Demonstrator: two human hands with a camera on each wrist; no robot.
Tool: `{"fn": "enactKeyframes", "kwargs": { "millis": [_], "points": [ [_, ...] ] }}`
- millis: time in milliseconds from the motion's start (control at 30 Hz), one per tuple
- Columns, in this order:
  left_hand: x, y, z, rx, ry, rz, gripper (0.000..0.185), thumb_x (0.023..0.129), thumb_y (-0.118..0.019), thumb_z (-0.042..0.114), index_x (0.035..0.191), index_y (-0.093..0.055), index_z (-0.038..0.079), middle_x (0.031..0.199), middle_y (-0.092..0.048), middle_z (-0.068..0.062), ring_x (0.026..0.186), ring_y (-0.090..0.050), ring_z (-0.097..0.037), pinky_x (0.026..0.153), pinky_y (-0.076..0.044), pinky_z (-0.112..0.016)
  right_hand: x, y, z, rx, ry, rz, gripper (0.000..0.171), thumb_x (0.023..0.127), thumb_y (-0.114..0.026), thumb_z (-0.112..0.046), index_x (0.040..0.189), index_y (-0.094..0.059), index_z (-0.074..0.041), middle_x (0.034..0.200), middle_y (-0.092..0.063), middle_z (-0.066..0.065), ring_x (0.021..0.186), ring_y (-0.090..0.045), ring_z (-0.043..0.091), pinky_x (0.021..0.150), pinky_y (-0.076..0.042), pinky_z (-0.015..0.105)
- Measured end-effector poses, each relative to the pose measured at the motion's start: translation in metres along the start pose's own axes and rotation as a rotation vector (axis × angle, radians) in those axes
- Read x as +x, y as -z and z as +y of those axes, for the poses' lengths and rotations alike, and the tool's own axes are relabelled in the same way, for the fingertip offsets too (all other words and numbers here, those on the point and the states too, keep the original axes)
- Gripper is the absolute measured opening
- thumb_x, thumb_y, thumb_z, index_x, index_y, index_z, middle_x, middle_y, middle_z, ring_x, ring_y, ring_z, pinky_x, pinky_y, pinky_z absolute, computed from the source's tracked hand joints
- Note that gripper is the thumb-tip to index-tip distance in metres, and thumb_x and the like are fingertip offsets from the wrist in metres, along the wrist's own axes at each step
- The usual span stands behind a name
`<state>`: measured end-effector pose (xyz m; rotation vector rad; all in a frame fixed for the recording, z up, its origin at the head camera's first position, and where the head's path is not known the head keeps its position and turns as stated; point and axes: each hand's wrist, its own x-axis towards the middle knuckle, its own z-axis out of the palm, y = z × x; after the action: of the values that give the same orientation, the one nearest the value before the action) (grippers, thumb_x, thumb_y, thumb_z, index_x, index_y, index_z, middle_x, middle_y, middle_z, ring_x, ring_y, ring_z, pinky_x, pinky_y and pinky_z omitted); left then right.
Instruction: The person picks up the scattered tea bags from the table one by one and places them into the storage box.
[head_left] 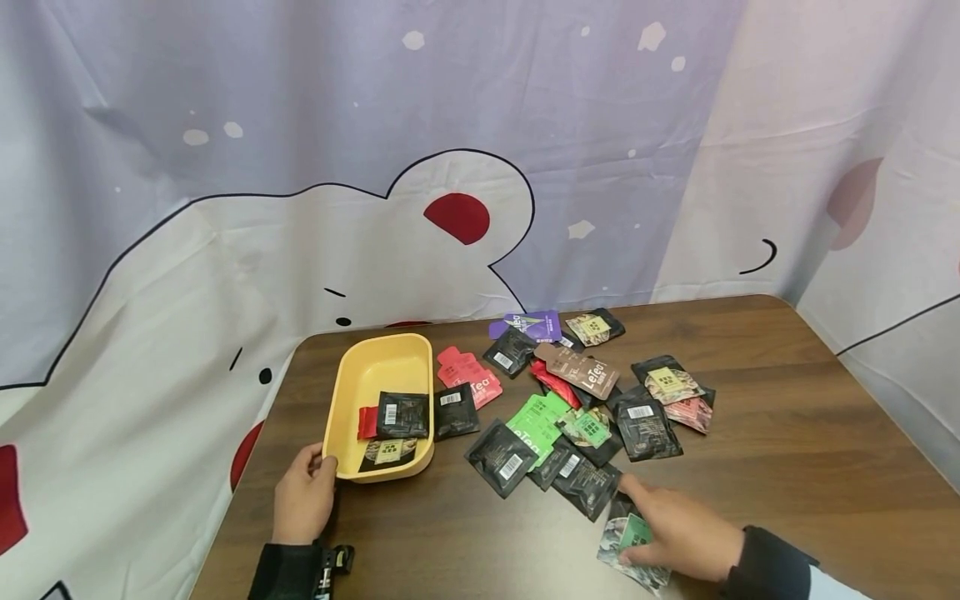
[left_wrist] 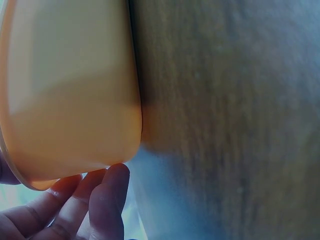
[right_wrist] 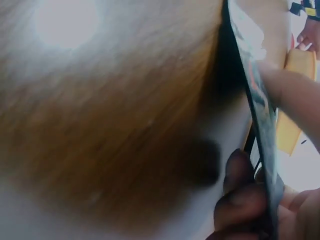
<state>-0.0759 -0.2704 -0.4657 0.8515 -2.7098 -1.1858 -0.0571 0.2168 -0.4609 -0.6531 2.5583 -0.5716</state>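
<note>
My left hand (head_left: 303,498) touches a pale yellow tray (head_left: 351,392); inside it lie a black packet with a white barcode (head_left: 402,414), a red one (head_left: 367,422) and a black one with a cream label (head_left: 388,452). My right hand (head_left: 678,530) holds a packet printed grey-white with a green square (head_left: 633,537). On the dark brown wood-grain table (head_left: 787,433) lie pink (head_left: 468,375), bright green (head_left: 537,423), brown (head_left: 579,367) and purple (head_left: 528,323) packets. The curtain (head_left: 300,150) is lilac and white with black lines and a red spot. My sleeves are black.
</note>
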Motion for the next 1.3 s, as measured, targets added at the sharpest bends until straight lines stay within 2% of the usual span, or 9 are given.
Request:
{"fn": "enactKeyframes", "kwargs": {
  "millis": [167, 300, 500, 600, 800, 900, 1033, 1233, 1300],
  "points": [
    [0.001, 0.000, -0.002, -0.003, 0.002, 0.006, 0.045, 0.103, -0.044, 0.024, 0.142, -0.050, 0.002, 0.126, -0.062, -0.023, 0.103, -0.061, -0.030, 0.075, -0.053, -0.032, 0.003, -0.002, -0.008, -0.006, 0.081, 0.043, 0.076, 0.084, -0.078, -0.045, 0.137, -0.045, -0.002, 0.108, -0.073, 0.009, 0.089, -0.071, 0.020, 0.073, -0.057, 0.037],
    [0.001, -0.001, -0.002, -0.001, -0.004, 0.006, 0.045, 0.103, -0.045, 0.024, 0.141, -0.051, 0.001, 0.126, -0.062, -0.023, 0.103, -0.061, -0.030, 0.075, -0.053, -0.033, 0.009, -0.002, -0.017, -0.011, 0.126, 0.059, 0.066, 0.088, -0.076, -0.039, 0.135, -0.045, -0.005, 0.102, -0.073, 0.003, 0.084, -0.069, 0.012, 0.069, -0.056, 0.032],
    [0.001, -0.001, -0.002, -0.001, 0.000, 0.004, 0.045, 0.103, -0.044, 0.024, 0.141, -0.051, 0.001, 0.125, -0.062, -0.023, 0.100, -0.060, -0.029, 0.072, -0.052, -0.030, 0.026, 0.001, -0.028, 0.053, 0.231, 0.062, 0.052, 0.097, -0.066, -0.035, 0.134, -0.045, -0.007, 0.099, -0.067, -0.006, 0.085, -0.063, 0.001, 0.068, -0.053, 0.027],
    [0.002, -0.001, -0.002, -0.003, 0.002, 0.006, 0.045, 0.103, -0.044, 0.024, 0.140, -0.051, 0.001, 0.124, -0.062, -0.023, 0.098, -0.061, -0.029, 0.070, -0.051, -0.029, 0.038, 0.005, -0.035, 0.129, 0.286, 0.042, 0.047, 0.100, -0.062, -0.033, 0.135, -0.045, -0.007, 0.097, -0.063, -0.008, 0.083, -0.060, -0.002, 0.069, -0.052, 0.025],
    [0.002, -0.002, -0.003, -0.012, -0.004, -0.001, 0.045, 0.103, -0.044, 0.024, 0.140, -0.052, 0.001, 0.124, -0.063, -0.023, 0.098, -0.062, -0.028, 0.070, -0.051, -0.028, 0.069, 0.018, -0.053, 0.206, 0.350, 0.092, 0.030, 0.102, -0.058, -0.034, 0.124, -0.051, -0.014, 0.091, -0.056, -0.012, 0.082, -0.055, -0.001, 0.074, -0.052, 0.024],
    [0.001, -0.002, -0.002, -0.016, -0.006, -0.007, 0.045, 0.102, -0.044, 0.025, 0.141, -0.051, 0.002, 0.125, -0.063, -0.023, 0.100, -0.063, -0.029, 0.071, -0.052, -0.029, 0.087, 0.026, -0.064, 0.219, 0.350, 0.147, 0.024, 0.102, -0.058, -0.035, 0.119, -0.052, -0.019, 0.094, -0.059, -0.013, 0.088, -0.059, 0.000, 0.081, -0.054, 0.027],
    [0.000, -0.002, -0.002, -0.018, -0.008, -0.001, 0.045, 0.103, -0.043, 0.025, 0.140, -0.051, 0.001, 0.126, -0.062, -0.024, 0.101, -0.062, -0.030, 0.072, -0.052, -0.031, 0.114, 0.035, -0.083, 0.282, 0.338, 0.172, 0.022, 0.102, -0.058, -0.034, 0.119, -0.052, -0.020, 0.094, -0.059, -0.009, 0.087, -0.059, 0.003, 0.084, -0.054, 0.029],
    [-0.001, 0.000, -0.003, -0.022, -0.023, 0.002, 0.045, 0.102, -0.043, 0.025, 0.139, -0.052, 0.000, 0.125, -0.063, -0.024, 0.100, -0.063, -0.030, 0.069, -0.050, -0.028, 0.151, 0.039, -0.120, 0.374, 0.344, 0.150, 0.016, 0.102, -0.058, -0.029, 0.113, -0.054, -0.018, 0.085, -0.060, -0.005, 0.071, -0.059, 0.006, 0.069, -0.054, 0.028],
    [0.000, 0.001, -0.003, -0.018, -0.031, -0.001, 0.046, 0.102, -0.043, 0.025, 0.139, -0.052, 0.001, 0.125, -0.063, -0.024, 0.100, -0.064, -0.030, 0.068, -0.050, -0.027, 0.161, 0.038, -0.134, 0.411, 0.351, 0.149, 0.020, 0.102, -0.057, -0.028, 0.119, -0.055, -0.016, 0.092, -0.064, -0.002, 0.079, -0.063, 0.007, 0.075, -0.056, 0.029]
  ]
}}
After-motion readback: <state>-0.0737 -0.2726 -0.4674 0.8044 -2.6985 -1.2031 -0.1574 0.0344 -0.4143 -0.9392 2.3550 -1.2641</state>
